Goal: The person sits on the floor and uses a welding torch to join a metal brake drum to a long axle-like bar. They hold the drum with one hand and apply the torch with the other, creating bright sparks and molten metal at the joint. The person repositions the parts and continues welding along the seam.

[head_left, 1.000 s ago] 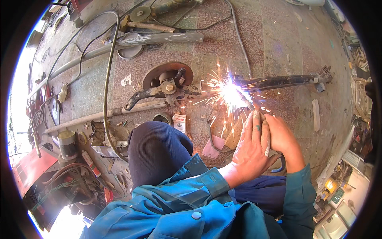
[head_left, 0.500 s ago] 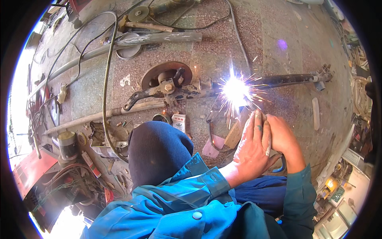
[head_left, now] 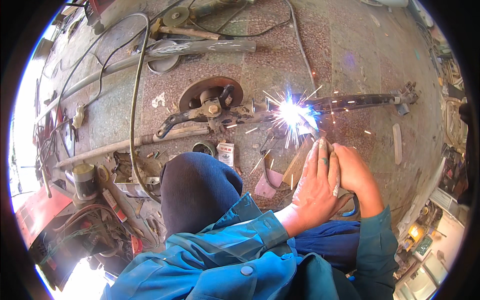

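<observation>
My left hand (head_left: 316, 186) and my right hand (head_left: 354, 172) are pressed together, fingers straight and close, around a welding torch. Most of the torch is hidden by them; its narrow tip (head_left: 312, 131) shows beyond my fingertips, and a curved blue-and-dark piece (head_left: 354, 207) shows below the right palm. At the tip, a bright arc throws sparks onto a long dark metal bar (head_left: 355, 101), whose contact point is lost in the glare. To the left the bar joins a worn metal bracket with a bolt (head_left: 213, 109), beside a rusty round plate (head_left: 186, 95).
Near my hands lie a wooden block (head_left: 295, 169), a pink sheet (head_left: 270, 184) and a small white box (head_left: 226, 154). A thick cable (head_left: 135, 90) loops on the left. A grey pipe (head_left: 210, 46) and an angle grinder (head_left: 176, 16) lie farther off; a can (head_left: 85, 182) stands left.
The arc has shifted slightly left along the bar, and more of the torch tip shows. Sparks now scatter differently. Both hands stay nearly in place.
</observation>
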Demonstrator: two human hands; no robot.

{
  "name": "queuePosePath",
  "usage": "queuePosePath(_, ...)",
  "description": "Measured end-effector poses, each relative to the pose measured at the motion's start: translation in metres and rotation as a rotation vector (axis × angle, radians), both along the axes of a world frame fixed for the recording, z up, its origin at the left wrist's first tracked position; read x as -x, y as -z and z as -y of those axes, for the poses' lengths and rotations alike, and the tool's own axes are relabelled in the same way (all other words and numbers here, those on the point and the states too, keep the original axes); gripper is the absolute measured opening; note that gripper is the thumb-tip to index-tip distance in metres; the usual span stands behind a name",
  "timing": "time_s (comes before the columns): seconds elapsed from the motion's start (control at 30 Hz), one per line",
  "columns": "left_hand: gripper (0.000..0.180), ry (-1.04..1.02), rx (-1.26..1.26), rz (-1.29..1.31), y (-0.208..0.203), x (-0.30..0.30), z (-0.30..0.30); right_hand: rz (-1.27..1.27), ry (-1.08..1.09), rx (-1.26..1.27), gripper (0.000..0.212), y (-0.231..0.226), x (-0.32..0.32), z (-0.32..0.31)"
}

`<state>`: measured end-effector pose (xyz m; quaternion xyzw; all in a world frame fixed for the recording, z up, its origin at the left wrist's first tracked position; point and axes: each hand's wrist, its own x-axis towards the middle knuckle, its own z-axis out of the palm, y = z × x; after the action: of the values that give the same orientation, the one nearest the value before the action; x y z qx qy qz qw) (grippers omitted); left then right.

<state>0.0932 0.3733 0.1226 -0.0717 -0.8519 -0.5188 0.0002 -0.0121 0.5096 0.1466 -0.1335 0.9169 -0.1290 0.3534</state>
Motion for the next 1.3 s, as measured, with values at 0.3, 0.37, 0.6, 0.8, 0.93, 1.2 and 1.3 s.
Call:
queuePosePath(0.3,0.108,-0.032,-0.022,-0.002,-0.001,0.001,0.000,0.011,0.005,0.007,0.025,-0.002,0.000,0.001)
queuePosePath(0.37,0.108,-0.003,-0.022,-0.009,0.000,0.002,-0.001,-0.005,0.000,0.023,0.026,0.001,-0.001,-0.004)
queuePosePath(0.6,0.107,0.019,-0.029,-0.013,0.003,0.003,-0.003,-0.007,-0.003,0.022,0.026,0.004,0.000,-0.008)
queuePosePath(0.8,0.107,0.021,-0.013,0.000,0.003,0.002,-0.003,-0.007,-0.022,0.022,0.026,0.002,0.000,-0.008)
queuePosePath(0.93,0.107,0.025,-0.018,0.007,0.003,0.001,-0.003,-0.023,0.003,0.039,0.026,0.006,-0.002,-0.010)
queuePosePath(1.2,0.107,-0.007,-0.012,-0.011,-0.004,0.002,0.003,-0.013,0.005,-0.004,0.029,0.002,-0.001,-0.003)
queuePosePath(1.3,0.107,0.004,-0.001,-0.014,-0.004,0.003,0.004,0.010,0.009,-0.020,0.030,0.001,0.000,-0.001)
